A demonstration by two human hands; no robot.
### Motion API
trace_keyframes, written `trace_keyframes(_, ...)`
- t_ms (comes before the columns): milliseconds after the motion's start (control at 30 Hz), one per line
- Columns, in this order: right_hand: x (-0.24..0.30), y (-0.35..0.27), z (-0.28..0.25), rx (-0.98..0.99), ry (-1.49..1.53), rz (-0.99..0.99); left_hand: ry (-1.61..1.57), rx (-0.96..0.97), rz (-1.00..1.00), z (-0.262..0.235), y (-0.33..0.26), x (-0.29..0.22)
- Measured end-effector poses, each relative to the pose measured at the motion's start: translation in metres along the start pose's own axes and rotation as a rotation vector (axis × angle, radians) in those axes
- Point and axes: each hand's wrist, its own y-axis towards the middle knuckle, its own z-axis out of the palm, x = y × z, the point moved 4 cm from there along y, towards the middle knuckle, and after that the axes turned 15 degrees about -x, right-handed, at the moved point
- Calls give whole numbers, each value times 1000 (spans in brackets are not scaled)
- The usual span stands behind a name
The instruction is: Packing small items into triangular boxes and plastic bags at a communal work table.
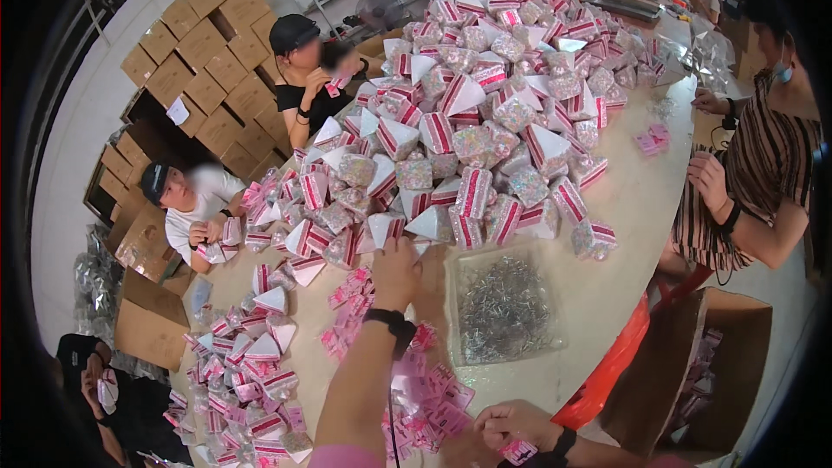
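My left hand (397,277) reaches to the near edge of a large pile and touches the cake-slice-shaped pieces there; its fingertips are hidden, so I cannot tell whether they grip one. The wedges (476,192) are glittery, with white sides and pink-striped backs. At the lower edge my right hand (516,423) is closed, with a small pink card (519,451) pinched at its fingers. Between the two arms lies a loose heap of pink cards (433,400). Further cards (354,296) lie beside my left wrist.
A shallow clear tray (520,355) of small metal pieces sits right of my left hand. A second wedge heap (251,381) covers the table's left side. People work around the table. An open carton (737,355) stands at right, and stacked cartons (204,65) line the wall.
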Motion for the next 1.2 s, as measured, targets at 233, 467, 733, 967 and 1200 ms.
trace_keyframes(233, 3, -2, 6, 40, -15, -39, -1481, -91, -835, -91, -79, 39)
trace_keyframes(467, -4, 0, 6, 30, -58, -122, -2239, -40, -1262, -155, -209, 12)
trace_keyframes(733, 13, -37, 77, 53, -420, -417, -1985, -100, -1174, -192, -283, -14)
trace_keyframes(967, 34, -104, 163, 81, -770, -1006, -1970, -154, -820, -227, -287, -28)
trace_keyframes(1200, 25, -122, 182, -27, -981, -1293, -1859, -258, -795, -249, -294, -30)
